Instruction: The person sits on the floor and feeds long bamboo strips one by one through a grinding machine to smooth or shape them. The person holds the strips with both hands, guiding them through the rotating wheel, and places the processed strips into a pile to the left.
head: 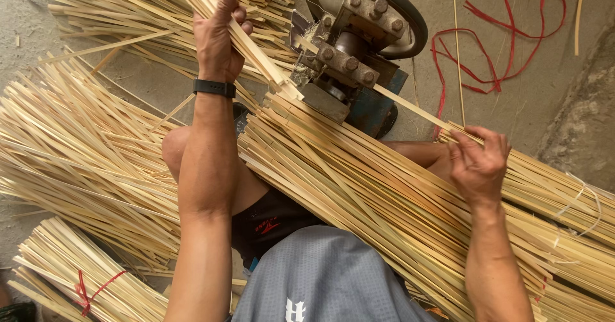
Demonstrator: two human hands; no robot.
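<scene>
Head view looks down on grey-clad lap and bare knees, with a long bundle of bamboo strips [359, 187] lying across them from centre to lower right. Right hand [479, 163], right of centre, pinches one strip [410, 107] coming out of the blue machine [349, 59]. Left hand [219, 37], top centre, grips a sheaf of strips [256, 46] feeding it. Loose strips [70, 149] cover the concrete floor [525, 104] at left; red twine [493, 40] lies upper right.
</scene>
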